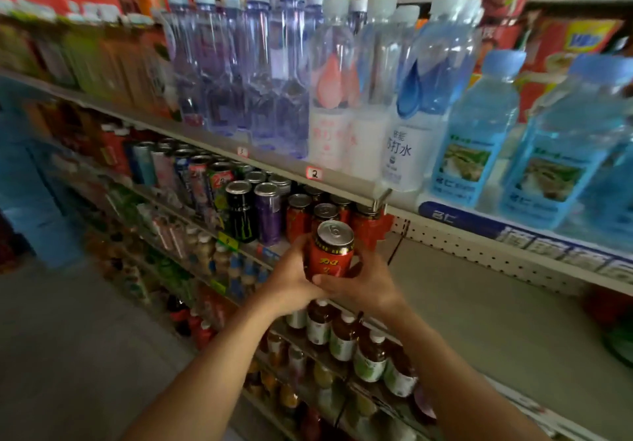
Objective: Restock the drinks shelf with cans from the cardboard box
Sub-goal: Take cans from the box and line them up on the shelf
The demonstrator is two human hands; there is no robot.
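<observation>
Both hands — left hand [291,276] and right hand [359,281] — wrap their grip round a red aluminium drinks can [331,250] at the grey metal shelf [455,290], likely mid-placement — next, setting it beside matching red cans [366,223].

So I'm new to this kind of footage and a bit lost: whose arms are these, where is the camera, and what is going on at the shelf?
There is no machine here. The one picture comes from a camera worn on a person's head, looking down at their own two arms. The left hand and right hand together hold a red can upright, fingers curled round it. Just behind it stand more red cans on the drinks shelf, whose right part is bare. Water bottles fill the shelf above.
</observation>
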